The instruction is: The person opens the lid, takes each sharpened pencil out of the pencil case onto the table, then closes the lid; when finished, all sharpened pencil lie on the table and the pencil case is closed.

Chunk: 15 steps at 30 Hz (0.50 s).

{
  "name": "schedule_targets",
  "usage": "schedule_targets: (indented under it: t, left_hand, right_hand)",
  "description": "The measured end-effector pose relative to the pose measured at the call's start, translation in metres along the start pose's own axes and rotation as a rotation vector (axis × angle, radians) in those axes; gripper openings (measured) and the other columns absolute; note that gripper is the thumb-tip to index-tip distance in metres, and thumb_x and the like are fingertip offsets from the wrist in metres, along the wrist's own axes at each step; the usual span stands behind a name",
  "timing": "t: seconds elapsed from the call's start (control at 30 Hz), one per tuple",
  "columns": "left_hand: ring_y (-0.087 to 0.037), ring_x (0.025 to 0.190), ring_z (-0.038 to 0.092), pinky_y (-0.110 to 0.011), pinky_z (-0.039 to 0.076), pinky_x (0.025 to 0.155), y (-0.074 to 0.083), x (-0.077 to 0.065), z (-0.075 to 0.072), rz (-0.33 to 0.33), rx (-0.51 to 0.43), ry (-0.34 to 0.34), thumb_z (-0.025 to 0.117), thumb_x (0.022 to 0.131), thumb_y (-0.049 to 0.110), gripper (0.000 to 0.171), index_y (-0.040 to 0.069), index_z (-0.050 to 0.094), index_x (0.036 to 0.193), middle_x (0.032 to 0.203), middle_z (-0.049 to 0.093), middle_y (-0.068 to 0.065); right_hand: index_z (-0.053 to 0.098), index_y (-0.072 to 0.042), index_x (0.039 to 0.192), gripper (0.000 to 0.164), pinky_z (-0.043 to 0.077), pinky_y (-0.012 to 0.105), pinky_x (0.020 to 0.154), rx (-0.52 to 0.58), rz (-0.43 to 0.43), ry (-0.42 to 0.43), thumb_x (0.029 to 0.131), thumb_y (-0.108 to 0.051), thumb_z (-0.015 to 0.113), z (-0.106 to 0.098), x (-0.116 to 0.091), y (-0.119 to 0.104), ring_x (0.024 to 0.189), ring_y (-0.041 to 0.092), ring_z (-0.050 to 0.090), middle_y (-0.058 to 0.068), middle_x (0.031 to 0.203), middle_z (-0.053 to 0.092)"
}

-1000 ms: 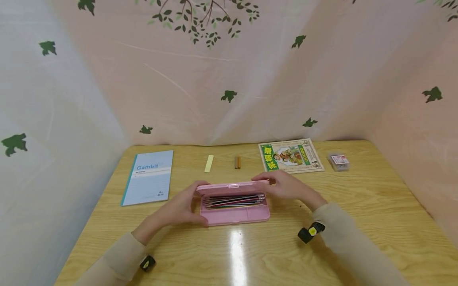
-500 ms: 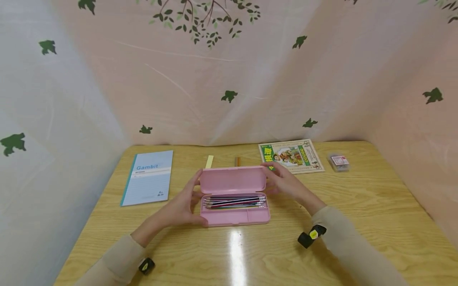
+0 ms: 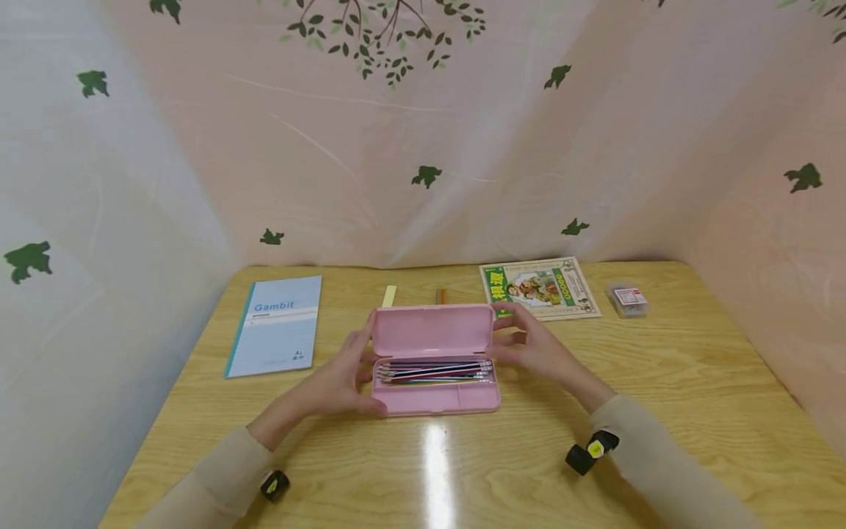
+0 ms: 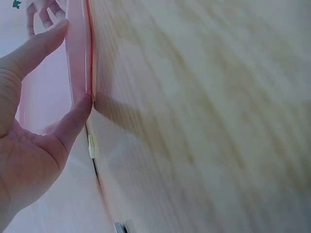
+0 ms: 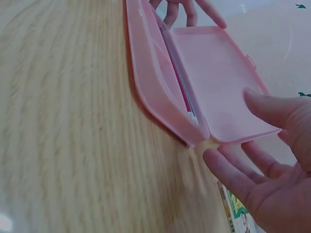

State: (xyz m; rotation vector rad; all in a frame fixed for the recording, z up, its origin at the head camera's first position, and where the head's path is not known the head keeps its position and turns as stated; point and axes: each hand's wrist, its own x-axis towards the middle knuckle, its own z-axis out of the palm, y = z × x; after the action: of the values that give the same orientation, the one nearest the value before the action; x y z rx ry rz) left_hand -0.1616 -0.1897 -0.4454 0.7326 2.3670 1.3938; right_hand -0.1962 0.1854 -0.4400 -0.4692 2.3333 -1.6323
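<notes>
Grip on the left [image 3: 340, 376] holds the left end of the pink pencil case [image 3: 413, 401], set wide, thumb at its front corner. Right grip [image 3: 537, 349] is loosely spread at the lid's [image 3: 432, 330] right end, thumb over the inner face — can't tell if it presses. Case sits mid-worktop [image 3: 330, 466], lid up; pencils [image 3: 432, 372] bunched lengthwise in the rear compartment, front strip split by a divider. Behind the lid, partly hidden: yellow strip [image 3: 389, 295], small brown piece [image 3: 441, 296]. Notebook [image 3: 274, 327] left; illustrated booklet [image 3: 542, 289] right, then labelled small box [image 3: 628, 302] — contents unclear.
</notes>
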Motion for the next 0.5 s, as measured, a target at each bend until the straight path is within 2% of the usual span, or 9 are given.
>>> schedule_targets:
  t: [0.1, 0.2, 0.27, 0.37, 0.5]
  left_hand:
    - [-0.032, 0.127, 0.054, -0.032, 0.054, 0.094, 0.001, 0.001, 0.000, -0.008, 0.013, -0.004, 0.098, 0.065, 0.018, 0.150, 0.041, -0.016, 0.159, 0.146, 0.027, -0.016]
    - [-0.032, 0.127, 0.053, -0.033, 0.054, 0.094, 0.001, 0.003, 0.001, -0.017, 0.016, -0.008, 0.098, 0.065, 0.018, 0.149, 0.041, -0.016, 0.159, 0.146, 0.026, -0.017]
    - [-0.033, 0.128, 0.053, -0.034, 0.054, 0.094, 0.002, 0.003, 0.001, -0.022, -0.001, -0.015, 0.098, 0.066, 0.017, 0.149, 0.043, -0.017, 0.158, 0.146, 0.026, -0.017]
    - [-0.034, 0.130, 0.051, -0.036, 0.054, 0.095, 0.004, 0.002, 0.000, -0.020, -0.016, -0.025, 0.097, 0.067, 0.016, 0.148, 0.043, -0.017, 0.158, 0.146, 0.025, -0.017]
    - [-0.035, 0.131, 0.050, -0.036, 0.054, 0.095, 0.006, 0.001, 0.000, -0.023, -0.005, -0.031, 0.097, 0.066, 0.015, 0.149, 0.041, -0.018, 0.158, 0.147, 0.023, -0.018]
  right_hand:
    - [0.022, -0.021, 0.161, 0.098, 0.053, 0.050, 0.097, -0.012, -0.020, -0.092, 0.085, -0.009, 0.083, -0.002, -0.006, 0.005, 0.115, 0.037, 0.063, 0.023, 0.140, 0.049]
    - [0.006, -0.025, 0.164, 0.112, 0.051, 0.052, 0.100, 0.023, -0.029, -0.187, 0.085, -0.002, 0.081, -0.003, -0.011, 0.008, 0.120, 0.040, 0.059, 0.025, 0.145, 0.041]
    - [0.001, -0.027, 0.164, 0.116, 0.052, 0.051, 0.099, 0.038, -0.029, -0.220, 0.084, 0.001, 0.081, -0.003, -0.013, 0.010, 0.123, 0.041, 0.057, 0.026, 0.147, 0.038]
    - [-0.002, -0.030, 0.164, 0.120, 0.054, 0.048, 0.097, 0.042, -0.026, -0.228, 0.083, 0.003, 0.081, -0.001, -0.015, 0.011, 0.123, 0.042, 0.057, 0.026, 0.147, 0.036]
    - [0.002, -0.033, 0.164, 0.121, 0.057, 0.043, 0.091, -0.037, -0.020, -0.181, 0.081, 0.003, 0.083, 0.003, -0.018, 0.009, 0.117, 0.038, 0.060, 0.024, 0.145, 0.040]
